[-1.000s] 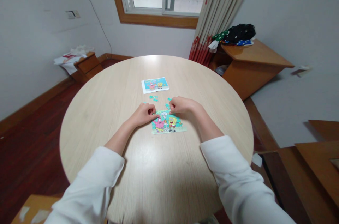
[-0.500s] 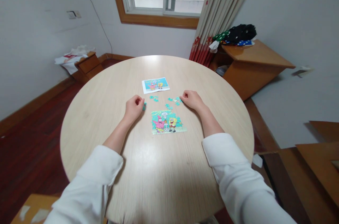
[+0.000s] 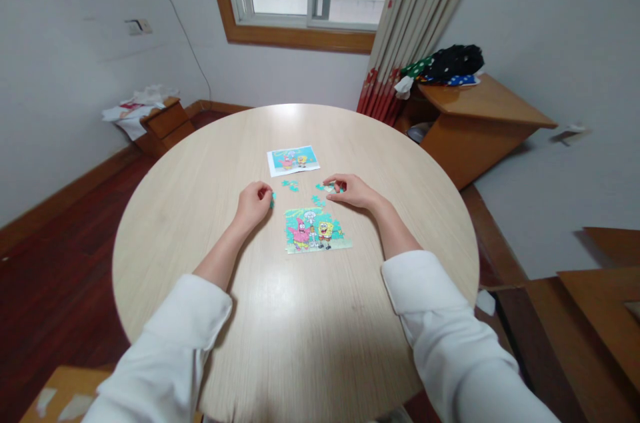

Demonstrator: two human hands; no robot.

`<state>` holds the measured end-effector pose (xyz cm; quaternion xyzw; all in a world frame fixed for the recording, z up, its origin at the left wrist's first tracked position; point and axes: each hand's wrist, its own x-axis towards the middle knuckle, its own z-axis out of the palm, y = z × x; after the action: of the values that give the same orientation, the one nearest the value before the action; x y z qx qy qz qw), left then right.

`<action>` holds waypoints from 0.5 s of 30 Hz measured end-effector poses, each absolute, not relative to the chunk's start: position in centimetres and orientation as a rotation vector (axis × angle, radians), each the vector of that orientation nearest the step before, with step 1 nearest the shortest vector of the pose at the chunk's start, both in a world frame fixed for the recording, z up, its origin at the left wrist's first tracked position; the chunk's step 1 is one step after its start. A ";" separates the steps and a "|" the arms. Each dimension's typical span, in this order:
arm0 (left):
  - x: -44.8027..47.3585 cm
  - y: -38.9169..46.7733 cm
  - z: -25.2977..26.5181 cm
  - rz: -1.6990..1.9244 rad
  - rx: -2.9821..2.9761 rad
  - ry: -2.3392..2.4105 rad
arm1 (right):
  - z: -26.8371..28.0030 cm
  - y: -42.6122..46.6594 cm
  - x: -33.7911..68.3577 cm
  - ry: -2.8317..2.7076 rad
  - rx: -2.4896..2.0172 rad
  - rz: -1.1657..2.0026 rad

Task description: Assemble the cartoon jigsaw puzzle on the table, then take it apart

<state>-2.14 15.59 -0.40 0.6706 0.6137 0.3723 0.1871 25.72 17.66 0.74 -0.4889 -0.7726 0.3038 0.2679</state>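
A partly assembled jigsaw puzzle (image 3: 313, 236) with pink, white and yellow cartoon figures lies flat on the round table, its upper right corner stepped. Left of it, my left hand (image 3: 254, 202) is closed in a pinch, with a small teal puzzle piece (image 3: 273, 200) showing at its fingertips. My right hand (image 3: 355, 191) is above and to the right of the puzzle, thumb and fingers apart around loose teal pieces (image 3: 319, 188). Whether its fingertips touch any piece I cannot tell. More loose pieces (image 3: 319, 200) lie just above the puzzle, and another small group (image 3: 290, 185) between the hands.
A printed picture (image 3: 293, 160) of the same cartoon scene lies beyond the pieces on the round wooden table (image 3: 300, 336). A wooden desk (image 3: 493, 100) with cloths stands at the right, beside a curtain (image 3: 400, 30). A small wooden stand (image 3: 167, 126) is at the left.
My right hand has spread its fingers from a closed pose and reached slightly left over the loose pieces. My left hand has stayed nearly still.
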 end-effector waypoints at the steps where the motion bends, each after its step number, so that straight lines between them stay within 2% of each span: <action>1: -2.1 15.6 -0.4 1.041 1.889 1.723 | 0.7 17.7 25.8 -2.089 -1.322 0.817; 15: -3.4 16.1 -0.4 1.227 1.742 1.740 | 0.7 17.5 25.6 -2.010 -1.322 0.851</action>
<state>-3.39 16.14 -0.42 0.6211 0.6205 0.4376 0.1941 25.61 17.48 0.75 -0.4957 -0.7537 0.3191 0.2906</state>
